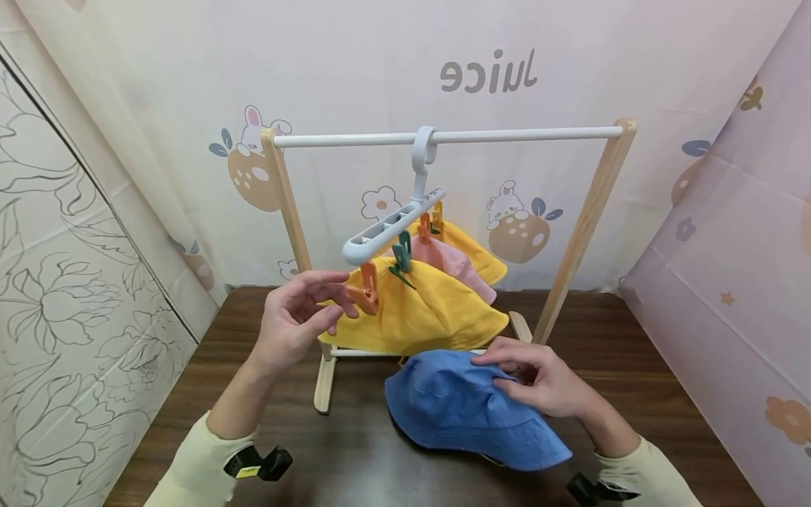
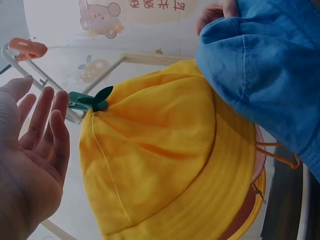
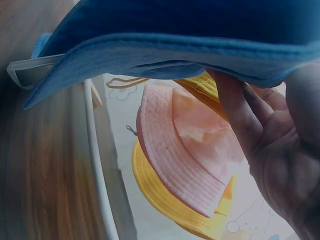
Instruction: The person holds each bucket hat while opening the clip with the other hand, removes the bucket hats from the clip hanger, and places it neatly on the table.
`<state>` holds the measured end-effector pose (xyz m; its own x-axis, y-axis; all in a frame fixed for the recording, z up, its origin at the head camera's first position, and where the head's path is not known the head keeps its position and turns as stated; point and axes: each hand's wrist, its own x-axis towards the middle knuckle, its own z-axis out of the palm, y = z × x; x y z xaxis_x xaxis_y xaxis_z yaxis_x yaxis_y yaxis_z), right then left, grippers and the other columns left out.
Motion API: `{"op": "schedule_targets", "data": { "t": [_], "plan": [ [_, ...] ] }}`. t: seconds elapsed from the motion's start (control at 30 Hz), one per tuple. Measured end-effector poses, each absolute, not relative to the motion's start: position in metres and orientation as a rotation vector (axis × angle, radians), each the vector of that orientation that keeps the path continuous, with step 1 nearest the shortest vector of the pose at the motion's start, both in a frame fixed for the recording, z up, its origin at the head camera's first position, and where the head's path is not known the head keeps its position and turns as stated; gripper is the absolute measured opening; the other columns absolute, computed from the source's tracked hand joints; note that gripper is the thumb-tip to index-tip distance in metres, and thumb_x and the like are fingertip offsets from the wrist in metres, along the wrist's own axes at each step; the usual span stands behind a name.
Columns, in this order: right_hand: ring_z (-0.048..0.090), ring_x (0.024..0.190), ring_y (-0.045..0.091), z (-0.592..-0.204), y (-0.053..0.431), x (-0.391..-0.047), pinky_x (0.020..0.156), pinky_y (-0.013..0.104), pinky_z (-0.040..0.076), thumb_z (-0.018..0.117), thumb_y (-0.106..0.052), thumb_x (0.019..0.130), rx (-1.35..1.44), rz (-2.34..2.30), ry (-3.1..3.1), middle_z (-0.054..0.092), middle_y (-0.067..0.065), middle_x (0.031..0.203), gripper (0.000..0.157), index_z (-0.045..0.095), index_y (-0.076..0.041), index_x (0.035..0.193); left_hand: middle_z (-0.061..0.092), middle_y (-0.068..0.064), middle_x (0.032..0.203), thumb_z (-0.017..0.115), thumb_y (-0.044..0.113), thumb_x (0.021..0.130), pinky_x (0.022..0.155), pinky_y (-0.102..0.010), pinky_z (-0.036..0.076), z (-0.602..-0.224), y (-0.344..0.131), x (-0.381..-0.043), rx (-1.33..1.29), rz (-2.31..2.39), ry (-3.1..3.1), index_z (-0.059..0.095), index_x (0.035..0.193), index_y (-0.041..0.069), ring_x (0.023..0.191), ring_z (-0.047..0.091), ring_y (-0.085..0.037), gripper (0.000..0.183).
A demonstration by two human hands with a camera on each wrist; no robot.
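My right hand (image 1: 546, 378) pinches the crown of a blue bucket hat (image 1: 453, 412), whose brim hangs down over the table. Close beside an orange clothespin (image 1: 366, 290) is my left hand (image 1: 300, 313), its fingers loosely bent with nothing held. That clothespin hangs at the near end of a light grey clip hanger (image 1: 388, 229). Behind it, a green clip (image 1: 402, 253) holds a yellow hat (image 1: 412, 310) with a green leaf on top. Farther back on the hanger hang a pink hat (image 3: 185, 145) and another yellow hat (image 1: 484, 250), partly hidden.
The hanger hooks over the white top bar (image 1: 526, 134) of a wooden-legged rack. The rack's side post (image 1: 583, 236) stands at the right. Under it lies a dark wooden table (image 1: 253, 401), with a printed curtain (image 1: 355, 63) behind.
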<state>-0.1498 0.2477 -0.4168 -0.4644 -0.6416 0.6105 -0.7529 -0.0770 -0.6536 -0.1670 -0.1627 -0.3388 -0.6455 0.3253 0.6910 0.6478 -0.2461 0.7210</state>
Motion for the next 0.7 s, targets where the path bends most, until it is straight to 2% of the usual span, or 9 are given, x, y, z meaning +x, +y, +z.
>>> {"op": "schedule_targets", "data": {
  "t": [0.17, 0.23, 0.47, 0.7],
  "plan": [
    [0.057, 0.082, 0.015, -0.415, 0.251, -0.149, 0.058, 0.029, 0.045, 0.070, 0.033, 0.081, 1.547, 1.574, -2.074, 0.072, 0.011, 0.116, 0.068, 0.074, 0.000, 0.140, 0.083, 0.011, 0.117, 0.069, 0.000, 0.107, 0.065, -0.016, 0.060, -0.344, -0.162, -0.167, -1.167, -1.980, -1.817, 0.074, 0.138, 0.028, 0.098, 0.081, -0.004, 0.042],
    [0.057, 0.083, 0.015, -0.415, 0.252, -0.148, 0.059, 0.030, 0.045, 0.070, 0.032, 0.081, 1.538, 1.564, -2.089, 0.072, 0.011, 0.116, 0.068, 0.074, -0.001, 0.140, 0.083, 0.012, 0.118, 0.068, -0.003, 0.106, 0.065, -0.016, 0.060, -0.348, -0.162, -0.167, -1.155, -1.970, -1.853, 0.074, 0.138, 0.025, 0.099, 0.082, -0.004, 0.043],
    [0.059, 0.088, 0.014, -0.413, 0.255, -0.147, 0.063, 0.030, 0.047, 0.071, 0.031, 0.082, 1.520, 1.543, -2.115, 0.073, 0.009, 0.117, 0.067, 0.075, -0.002, 0.140, 0.084, 0.012, 0.124, 0.068, -0.001, 0.107, 0.065, -0.022, 0.063, -0.357, -0.163, -0.169, -1.126, -1.951, -1.938, 0.065, 0.138, -0.009, 0.110, 0.083, -0.006, 0.031],
    [0.058, 0.082, 0.014, -0.413, 0.255, -0.148, 0.058, 0.027, 0.046, 0.068, 0.034, 0.081, 1.568, 1.585, -2.063, 0.073, 0.010, 0.118, 0.068, 0.073, 0.001, 0.141, 0.084, 0.013, 0.127, 0.067, -0.003, 0.108, 0.070, -0.023, 0.066, -0.361, -0.164, -0.171, -1.095, -1.946, -1.990, 0.061, 0.139, -0.014, 0.117, 0.081, -0.005, 0.034]
  ]
}}
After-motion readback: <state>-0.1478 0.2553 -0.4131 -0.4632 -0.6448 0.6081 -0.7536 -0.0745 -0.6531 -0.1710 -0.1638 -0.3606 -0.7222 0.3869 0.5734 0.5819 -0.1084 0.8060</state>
